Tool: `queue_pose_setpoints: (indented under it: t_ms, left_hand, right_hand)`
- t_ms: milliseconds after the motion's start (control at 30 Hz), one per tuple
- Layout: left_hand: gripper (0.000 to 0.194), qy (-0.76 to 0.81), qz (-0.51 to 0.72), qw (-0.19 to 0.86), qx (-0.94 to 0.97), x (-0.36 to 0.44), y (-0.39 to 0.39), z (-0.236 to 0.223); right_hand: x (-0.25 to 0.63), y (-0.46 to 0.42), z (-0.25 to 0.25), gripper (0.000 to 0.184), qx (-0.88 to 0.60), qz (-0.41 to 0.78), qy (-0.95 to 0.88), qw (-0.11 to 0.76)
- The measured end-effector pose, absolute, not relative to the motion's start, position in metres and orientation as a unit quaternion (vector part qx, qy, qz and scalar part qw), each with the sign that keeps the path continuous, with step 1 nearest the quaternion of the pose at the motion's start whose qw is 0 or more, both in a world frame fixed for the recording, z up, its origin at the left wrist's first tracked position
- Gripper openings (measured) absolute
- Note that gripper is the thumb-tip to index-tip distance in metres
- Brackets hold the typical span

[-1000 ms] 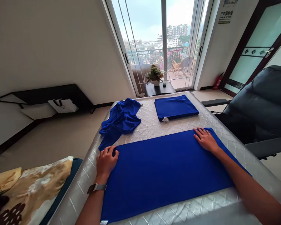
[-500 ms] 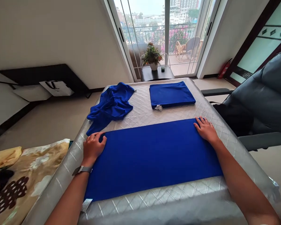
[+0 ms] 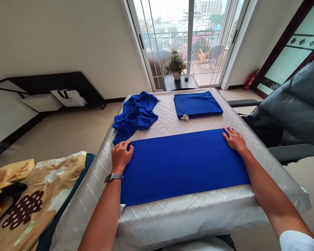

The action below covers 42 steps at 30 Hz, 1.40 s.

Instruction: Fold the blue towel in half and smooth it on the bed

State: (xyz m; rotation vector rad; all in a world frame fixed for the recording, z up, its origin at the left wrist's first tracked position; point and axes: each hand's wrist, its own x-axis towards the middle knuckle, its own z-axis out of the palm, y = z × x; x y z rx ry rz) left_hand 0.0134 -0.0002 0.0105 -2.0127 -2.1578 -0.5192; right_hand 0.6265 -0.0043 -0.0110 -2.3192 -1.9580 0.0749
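Note:
A long folded blue cloth [image 3: 185, 167] lies flat across the near part of a mattress-like padded surface [image 3: 167, 134]. At its far left corner rests my left hand [image 3: 121, 155], fingers bent over the edge and thumb apart. My right hand [image 3: 234, 138] lies open on the far right corner, fingers spread. A white tag [image 3: 122, 209] sticks out at the cloth's near left corner. Beyond it are a crumpled blue cloth [image 3: 138, 115] on the left and a neatly folded blue cloth [image 3: 199, 104] on the right.
A black armchair [image 3: 295, 104] stands close on the right. Patterned bedding [image 3: 54, 177] lies low on the left. Past the far edge, a small dark table [image 3: 170, 84] holds a potted plant [image 3: 176, 66], before a sliding glass door.
The whole view has shifted, so the surface and cloths appear farther right and more of its near edge shows. Both hands stay at the same corners of the long cloth.

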Motion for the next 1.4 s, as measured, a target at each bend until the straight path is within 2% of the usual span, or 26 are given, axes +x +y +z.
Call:
queue_pose_setpoints:
  t_ms: [200,300,467,700,833,1000,1400]
  left_hand:
    - [0.041,-0.71,-0.178,0.057,-0.679,0.013,-0.007,0.017]
    - [0.043,-0.697,-0.157,0.048,-0.697,0.01,-0.009,0.019]
    - [0.049,-0.675,-0.143,0.05,-0.722,0.011,-0.01,0.016]
    - [0.052,-0.66,-0.146,0.04,-0.736,0.025,-0.009,0.006]
    - [0.053,-0.657,-0.159,0.026,-0.736,0.023,-0.009,0.003]
    - [0.052,-0.661,-0.155,0.025,-0.734,0.02,-0.009,0.004]
    - [0.051,-0.67,-0.146,0.022,-0.727,0.017,-0.006,0.006]
  right_hand:
    - [0.622,-0.009,-0.005,0.06,-0.771,0.018,-0.636,0.043]
    - [0.609,-0.015,0.003,0.058,-0.784,-0.027,-0.619,0.039]
    - [0.519,-0.028,0.025,0.057,-0.754,-0.083,-0.647,0.081]
    - [0.313,-0.036,0.03,0.063,-0.55,0.072,-0.822,0.127]
    - [0.264,-0.036,0.021,0.064,-0.523,0.121,-0.836,0.118]
    - [0.301,-0.035,0.014,0.063,-0.526,0.114,-0.836,0.11]
    - [0.55,-0.01,-0.006,0.06,-0.703,0.026,-0.71,0.043]
